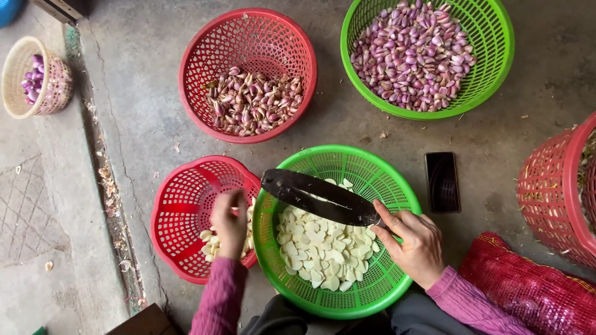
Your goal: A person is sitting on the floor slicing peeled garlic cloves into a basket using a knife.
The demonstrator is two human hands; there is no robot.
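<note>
A person sits on a grey concrete floor (149,111), seen from above, both arms in pink-purple sleeves.

The right hand (415,242) grips the handle of a large dark knife (313,196), fingers closed around it. The blade reaches left and slightly far, lying across the top of a green basket (372,291) directly in front of the person. This basket holds a pile of pale peeled cloves (320,248).

The left hand (229,222) hangs over a small red basket (180,217) just left of the green one, the two rims touching. The fingers are curled downward among a few peeled cloves in it; whether they hold one cannot be told.

Farther away, in the middle, a larger red basket (248,37) holds a heap of brownish skins and cloves (253,102). To the far right, a second green basket (490,43) is well filled with purple unpeeled cloves (413,56).

At the far left, a small cream woven basket (18,68) holds a few purple cloves. A dark phone (442,182) lies flat on the floor to the right of the near green basket. At the right edge stands a tall red basket (552,192), partly out of view, and near it, by the person's right arm, lies a red mesh sack (528,291).
</note>
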